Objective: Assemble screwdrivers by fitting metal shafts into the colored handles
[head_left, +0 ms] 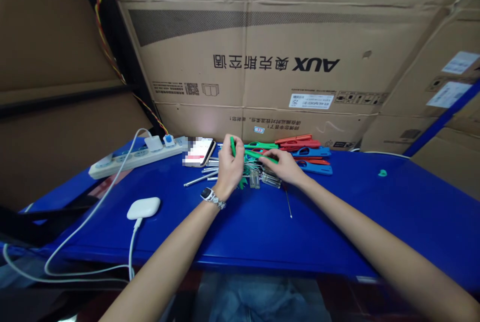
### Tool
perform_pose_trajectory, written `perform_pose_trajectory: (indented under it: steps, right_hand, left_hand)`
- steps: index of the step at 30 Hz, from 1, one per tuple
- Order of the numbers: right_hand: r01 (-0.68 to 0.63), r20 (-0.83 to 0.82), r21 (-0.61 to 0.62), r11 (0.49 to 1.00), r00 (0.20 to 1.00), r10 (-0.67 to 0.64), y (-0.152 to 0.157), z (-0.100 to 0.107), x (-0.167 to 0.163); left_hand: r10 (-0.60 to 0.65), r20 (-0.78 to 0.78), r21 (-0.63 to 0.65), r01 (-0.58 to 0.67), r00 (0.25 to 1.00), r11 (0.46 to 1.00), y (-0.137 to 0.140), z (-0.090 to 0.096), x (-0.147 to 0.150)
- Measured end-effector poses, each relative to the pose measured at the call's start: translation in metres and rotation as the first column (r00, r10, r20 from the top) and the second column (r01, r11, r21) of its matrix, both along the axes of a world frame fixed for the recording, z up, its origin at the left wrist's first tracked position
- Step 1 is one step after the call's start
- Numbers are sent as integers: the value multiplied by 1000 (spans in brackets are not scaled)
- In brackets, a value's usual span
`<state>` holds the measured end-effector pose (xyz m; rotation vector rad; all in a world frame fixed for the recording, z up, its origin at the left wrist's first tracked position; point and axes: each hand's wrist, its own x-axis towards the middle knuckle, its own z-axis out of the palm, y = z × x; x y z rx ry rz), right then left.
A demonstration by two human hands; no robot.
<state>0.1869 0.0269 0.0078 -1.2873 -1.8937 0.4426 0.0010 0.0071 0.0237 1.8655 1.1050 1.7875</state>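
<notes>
My left hand (231, 164), with a watch (212, 198) on its wrist, is closed on a green plastic piece (233, 146) that sticks up past the fingers. My right hand (285, 165) pinches a long green plastic strip (258, 155), which looks like a lighter casing half; its tip points toward my left hand. Under and between both hands lies a heap of metal lighter tubes (200, 178), small green parts and clear fuel tanks (255, 179). A thin screwdriver (288, 204) lies just below my right hand. My fingers partly hide the heap.
Red lighter casings (300, 143) and blue lighter casings (313, 167) are stacked behind my right hand. A phone (199, 152), power strip (140, 156) and white charging case (143, 208) with cable are on the left. A green scrap (382, 173) lies right. Cardboard (262, 32) walls the back.
</notes>
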Motion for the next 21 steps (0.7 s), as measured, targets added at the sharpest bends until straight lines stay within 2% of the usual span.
perform_pose_trajectory:
  steps: [1,2,3,4,6,8,10,13,17,21]
  right_hand:
    - [1,21,9,1000,1000,-1,-1,-1,1]
    - [-3,38,19,1000,999,2,-2,-2,2]
    - [-10,50,26,1000,999,9,-2,-3,3]
    - [-21,56,30,999,998,19,-3,-5,4]
    - [-34,59,35,999,998,32,-4,-9,7]
    - [-23,50,40,999,999,21,-4,-12,9]
    - [-5,35,44,999,999,4,-3,-15,12]
    - [1,6,37,999,1000,-1,-3,-17,14]
    - [-14,-27,8,1000,1000,14,-4,-18,15]
    - [-37,-69,-17,999,997,36,-4,-17,13]
  left_hand:
    - [13,-146,53,-5,989,999,0,6,-6]
    - [14,-329,108,23,944,994,1,11,-12]
    - [7,-510,125,66,860,990,2,15,-17]
    - [26,-632,109,56,774,992,3,16,-21]
    - [15,-792,30,15,610,999,5,15,-23]
    - [-4,-847,-45,-64,531,997,8,10,-21]
    - [0,-853,-73,-119,523,990,9,4,-18]
    - [13,-848,-64,-127,530,990,10,0,-15]
    - [9,-865,-61,-123,502,991,9,1,-14]
    - [62,-872,-19,-160,486,987,7,2,-13]
